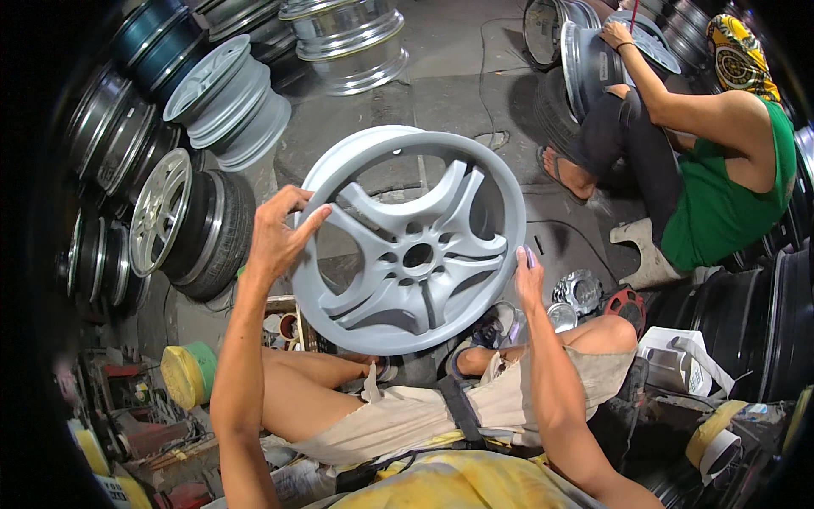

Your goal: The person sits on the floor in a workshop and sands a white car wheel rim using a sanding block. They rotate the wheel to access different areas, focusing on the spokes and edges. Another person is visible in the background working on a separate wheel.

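Note:
A grey alloy wheel rim (394, 225) with curved paired spokes is tilted up in front of me, above my knees. My left hand (284, 227) grips its left edge, thumb over the front lip and fingers curled round the outer side. At the right edge, my right hand (529, 276) is closed in a pinch on a thin purple piece (532, 257). That piece lies close against the rim's lip; its kind is too small to make out. The rim's underside and what supports it are hidden.
Stacked wheel rims (229, 102) and a tyre (222, 233) stand at the left. A co-worker in a green top (738, 178) handles another rim (585, 72) at the far right. Tape rolls (180, 377), a white box (676, 360) and a dark cable (577, 233) lie around me.

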`<control>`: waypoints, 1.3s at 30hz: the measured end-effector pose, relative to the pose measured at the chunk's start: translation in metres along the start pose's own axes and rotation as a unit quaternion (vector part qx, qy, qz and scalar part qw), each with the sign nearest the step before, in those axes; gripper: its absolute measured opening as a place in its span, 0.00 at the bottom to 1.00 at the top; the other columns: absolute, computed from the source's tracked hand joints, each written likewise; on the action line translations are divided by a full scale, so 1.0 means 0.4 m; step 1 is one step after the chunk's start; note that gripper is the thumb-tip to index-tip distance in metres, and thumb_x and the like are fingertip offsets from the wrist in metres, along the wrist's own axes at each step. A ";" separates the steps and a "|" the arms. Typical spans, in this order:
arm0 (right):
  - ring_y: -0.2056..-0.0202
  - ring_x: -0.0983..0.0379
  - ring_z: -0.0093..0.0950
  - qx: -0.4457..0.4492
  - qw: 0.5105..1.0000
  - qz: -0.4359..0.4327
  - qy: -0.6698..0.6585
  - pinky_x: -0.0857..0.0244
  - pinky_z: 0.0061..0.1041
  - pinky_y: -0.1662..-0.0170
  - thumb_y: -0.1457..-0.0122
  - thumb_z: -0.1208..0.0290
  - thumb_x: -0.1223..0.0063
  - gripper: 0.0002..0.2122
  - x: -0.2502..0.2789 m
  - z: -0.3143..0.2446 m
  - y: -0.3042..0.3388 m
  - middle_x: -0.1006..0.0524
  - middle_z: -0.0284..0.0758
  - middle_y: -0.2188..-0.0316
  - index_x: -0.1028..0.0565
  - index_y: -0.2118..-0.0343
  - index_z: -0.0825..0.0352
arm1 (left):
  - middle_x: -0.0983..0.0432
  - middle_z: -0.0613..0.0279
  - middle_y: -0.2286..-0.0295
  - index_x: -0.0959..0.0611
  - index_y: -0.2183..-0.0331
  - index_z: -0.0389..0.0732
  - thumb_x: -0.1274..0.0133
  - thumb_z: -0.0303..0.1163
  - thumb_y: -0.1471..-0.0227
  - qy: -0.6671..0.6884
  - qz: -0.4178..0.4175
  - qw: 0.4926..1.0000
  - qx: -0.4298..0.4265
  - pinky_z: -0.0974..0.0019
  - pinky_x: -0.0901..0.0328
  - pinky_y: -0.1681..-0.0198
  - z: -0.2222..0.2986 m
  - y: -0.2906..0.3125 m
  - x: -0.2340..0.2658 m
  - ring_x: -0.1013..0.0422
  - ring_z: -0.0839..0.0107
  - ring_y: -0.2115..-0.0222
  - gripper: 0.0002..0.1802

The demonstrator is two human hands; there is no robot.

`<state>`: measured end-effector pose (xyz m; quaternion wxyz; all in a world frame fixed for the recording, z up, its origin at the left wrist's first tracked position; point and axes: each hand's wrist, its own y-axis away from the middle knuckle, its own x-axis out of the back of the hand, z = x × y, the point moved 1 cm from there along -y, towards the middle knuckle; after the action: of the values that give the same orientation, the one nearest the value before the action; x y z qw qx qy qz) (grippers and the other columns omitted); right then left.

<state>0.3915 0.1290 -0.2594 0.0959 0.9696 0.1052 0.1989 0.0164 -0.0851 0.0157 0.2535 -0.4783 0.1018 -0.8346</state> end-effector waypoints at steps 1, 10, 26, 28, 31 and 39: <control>0.72 0.30 0.29 0.006 1.000 -0.001 0.005 0.34 0.35 0.64 0.32 0.51 0.53 0.23 0.014 -0.001 0.020 0.27 0.38 0.77 0.22 0.54 0.70 | 0.19 0.54 0.70 0.17 0.71 0.31 0.34 0.40 0.47 -0.022 -0.029 0.997 0.063 0.62 0.32 0.68 0.008 -0.017 -0.001 0.26 0.67 0.73 0.18; 0.77 0.33 0.30 0.007 0.998 -0.061 0.028 0.36 0.34 0.69 0.35 0.52 0.48 0.22 0.080 -0.094 0.132 0.26 0.39 0.81 0.23 0.63 0.72 | 0.29 0.57 0.86 0.21 0.79 0.33 0.38 0.47 0.42 -0.034 0.039 0.993 0.110 0.65 0.39 0.77 -0.083 -0.091 -0.091 0.36 0.75 0.83 0.26; 0.59 0.23 0.43 0.234 0.920 -0.035 0.312 0.28 0.41 0.57 0.38 0.66 0.42 0.11 0.154 -0.283 0.219 0.24 0.41 0.52 0.19 0.68 0.70 | 0.17 0.44 0.67 0.13 0.60 0.35 0.49 0.58 0.39 -0.102 -0.072 0.979 0.164 0.56 0.30 0.58 -0.064 -0.123 -0.051 0.20 0.51 0.65 0.32; 0.57 0.23 0.42 0.264 0.918 -0.084 0.283 0.27 0.39 0.57 0.40 0.67 0.41 0.10 0.146 -0.296 0.252 0.24 0.39 0.50 0.18 0.69 0.70 | 0.17 0.47 0.67 0.12 0.60 0.36 0.45 0.55 0.40 -0.102 -0.044 0.988 0.111 0.56 0.29 0.59 -0.045 -0.099 -0.050 0.20 0.51 0.66 0.28; 0.56 0.23 0.41 0.283 0.905 -0.140 0.286 0.26 0.38 0.54 0.42 0.69 0.39 0.09 0.098 -0.287 0.254 0.27 0.38 0.43 0.17 0.69 0.71 | 0.16 0.50 0.67 0.12 0.62 0.37 0.41 0.51 0.42 -0.116 -0.021 0.991 0.067 0.57 0.28 0.62 0.038 -0.074 -0.065 0.19 0.51 0.67 0.24; 0.61 0.21 0.43 0.254 0.891 -0.133 0.352 0.28 0.41 0.54 0.44 0.67 0.40 0.12 0.070 -0.196 0.171 0.32 0.41 0.37 0.17 0.71 0.73 | 0.19 0.55 0.67 0.14 0.59 0.39 0.42 0.51 0.43 -0.178 -0.051 0.982 0.033 0.57 0.28 0.66 0.156 -0.065 -0.113 0.21 0.54 0.69 0.24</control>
<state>0.3960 0.0816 -0.1629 -0.1720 0.8041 0.3068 0.4793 0.0796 -0.0348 0.0252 0.2408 -0.6152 0.0025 -0.7507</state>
